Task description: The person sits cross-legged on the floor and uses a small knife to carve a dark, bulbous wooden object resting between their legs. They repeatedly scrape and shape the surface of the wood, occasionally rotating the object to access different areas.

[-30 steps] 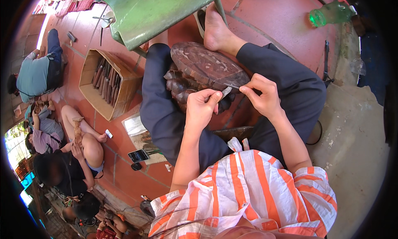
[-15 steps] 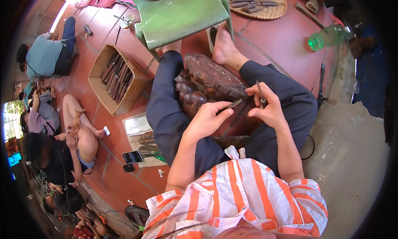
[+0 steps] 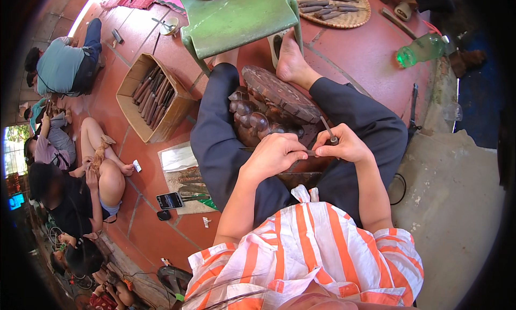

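Observation:
A dark carved wooden piece with a flat round top (image 3: 279, 94) and glossy rounded lobes (image 3: 257, 120) stands tilted between my legs. Just on the near side of it, my left hand (image 3: 273, 155) is closed on a thin dark tool, whose narrow end (image 3: 247, 148) sticks out left of the knuckles. My right hand (image 3: 346, 144) is closed on a carving tool (image 3: 326, 128) with a slim shaft pointing up and away. The fingertips of both hands meet at a small dark end (image 3: 310, 153) of the left tool. Most of both tools is hidden by fingers.
A cardboard box (image 3: 179, 107) of wooden-handled tools stands at left, near a phone (image 3: 170, 201) and more tools on the tiles. Ahead are a green plastic chair (image 3: 242, 33) and a woven tray (image 3: 365, 14) of tools. A green bottle (image 3: 422, 50) lies right. Several people sit left.
My hands have come together, the right moving slightly down and inward. The right tool's shaft now leans more to the left, and the left tool lies flatter.

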### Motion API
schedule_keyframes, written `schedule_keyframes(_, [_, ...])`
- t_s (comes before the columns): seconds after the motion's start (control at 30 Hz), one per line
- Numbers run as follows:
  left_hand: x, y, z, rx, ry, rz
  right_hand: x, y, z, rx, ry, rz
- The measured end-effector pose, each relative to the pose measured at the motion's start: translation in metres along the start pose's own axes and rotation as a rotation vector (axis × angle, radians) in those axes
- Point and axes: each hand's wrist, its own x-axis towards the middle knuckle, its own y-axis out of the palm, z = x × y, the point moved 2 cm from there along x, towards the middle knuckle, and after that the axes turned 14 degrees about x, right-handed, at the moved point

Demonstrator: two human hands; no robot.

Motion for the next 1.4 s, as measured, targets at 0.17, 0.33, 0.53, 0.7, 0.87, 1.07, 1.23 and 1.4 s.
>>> schedule_keyframes(0.17, [-0.003,-0.002,0.002,-0.067,0.023,0.047,-0.001,-0.002,-0.005,0.028,0.115,0.052])
schedule_keyframes(0.33, [-0.003,0.0,0.005,-0.069,0.02,0.042,0.006,0.005,-0.014,-0.003,-0.041,0.079])
schedule_keyframes(0.53, [-0.004,-0.003,0.003,-0.108,0.028,0.099,0.0,0.002,-0.008,-0.012,0.186,0.069])
schedule_keyframes(0.7, [-0.004,-0.005,0.002,-0.205,0.009,0.147,0.0,0.0,-0.014,0.177,0.195,0.116])
schedule_keyframes(0.87, [-0.003,-0.005,0.005,-0.2,0.032,0.106,0.005,0.003,-0.019,0.094,0.079,0.12])
schedule_keyframes(1.07, [-0.003,-0.004,0.006,-0.204,0.033,0.118,0.003,0.001,-0.018,0.269,0.175,0.148])
schedule_keyframes(1.23, [-0.004,-0.003,0.006,-0.211,0.015,0.095,0.001,0.004,-0.017,0.248,0.17,0.088])
schedule_keyframes(1.4, [-0.015,0.0,-0.007,-0.26,-0.208,0.095,-0.004,0.001,-0.016,0.197,0.13,0.049])
